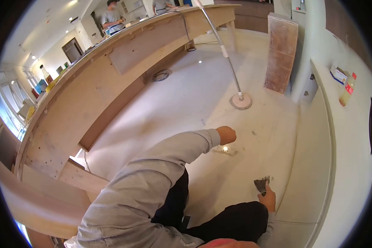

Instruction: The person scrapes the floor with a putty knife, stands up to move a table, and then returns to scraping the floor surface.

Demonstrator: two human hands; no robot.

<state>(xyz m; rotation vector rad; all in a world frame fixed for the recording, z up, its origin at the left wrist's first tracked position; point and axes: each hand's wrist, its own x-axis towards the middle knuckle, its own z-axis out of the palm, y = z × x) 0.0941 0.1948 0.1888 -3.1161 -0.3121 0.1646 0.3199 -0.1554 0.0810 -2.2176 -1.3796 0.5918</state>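
Low over the pale floor (211, 173), my right hand (268, 199) grips a scraper with a wide dark blade (260, 185). The blade is at the floor beside dark smears, close to the white cabinet front. Stretched out ahead, my left hand (227, 135) is curled into a fist, and nothing sticks out of it. Beyond its knuckles lies a small dark mark (254, 133). Beneath it, a patch of greyish residue (227, 152) shows on the floor next to a bright light reflection. My bent knee in black trousers partly hides the right forearm.
A round-headed mop (240, 101) stands ahead, its pole leaning against the long curved wooden counter (87, 91). A coiled cable (161, 75) lies below. At right are a tall dusty panel (281, 53), white cabinets (314, 157) and a bottle (348, 89). Two people stand behind the counter.
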